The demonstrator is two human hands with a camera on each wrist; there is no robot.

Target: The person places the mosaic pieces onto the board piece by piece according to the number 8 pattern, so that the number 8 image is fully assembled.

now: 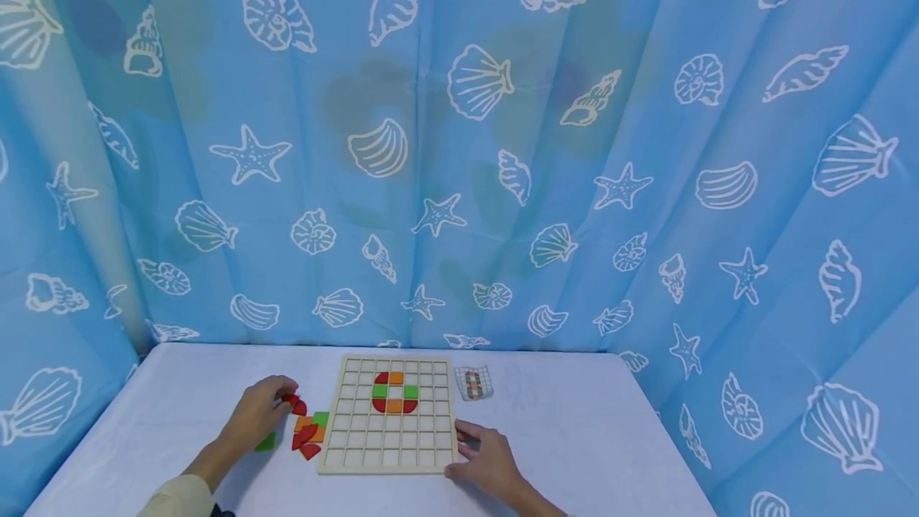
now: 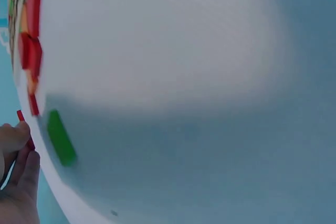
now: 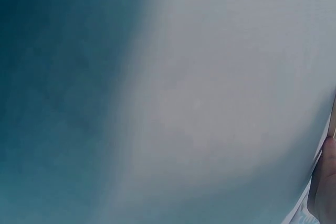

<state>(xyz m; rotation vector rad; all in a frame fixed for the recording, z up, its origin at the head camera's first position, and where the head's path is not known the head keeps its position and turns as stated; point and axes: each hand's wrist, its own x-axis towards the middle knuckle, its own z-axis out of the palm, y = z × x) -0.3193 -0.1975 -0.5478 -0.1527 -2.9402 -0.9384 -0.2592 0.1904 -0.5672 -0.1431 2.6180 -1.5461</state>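
In the head view a wooden grid board (image 1: 359, 441) lies on the table, with red, orange and green tiles (image 1: 377, 391) in a ring in its upper middle. Left of the board, my left hand (image 1: 254, 415) pinches a red rounded tile (image 2: 20, 115) between thumb and fingers. Another red tile (image 1: 299, 407) shows just beside the fingertips. At the board's lower right corner, my right hand (image 1: 491, 459) holds the edge, thumb on the corner and fingers along the side. The right wrist view catches only part of that hand.
Loose red, orange and green tiles (image 1: 305, 435) lie partly overlapping against the board's left edge. A separate green tile (image 1: 266, 443) is under the left wrist. A small pattern card (image 1: 475, 383) lies right of the board. Behind the white table (image 1: 574, 429) hangs a blue shell-print curtain (image 1: 431, 182).
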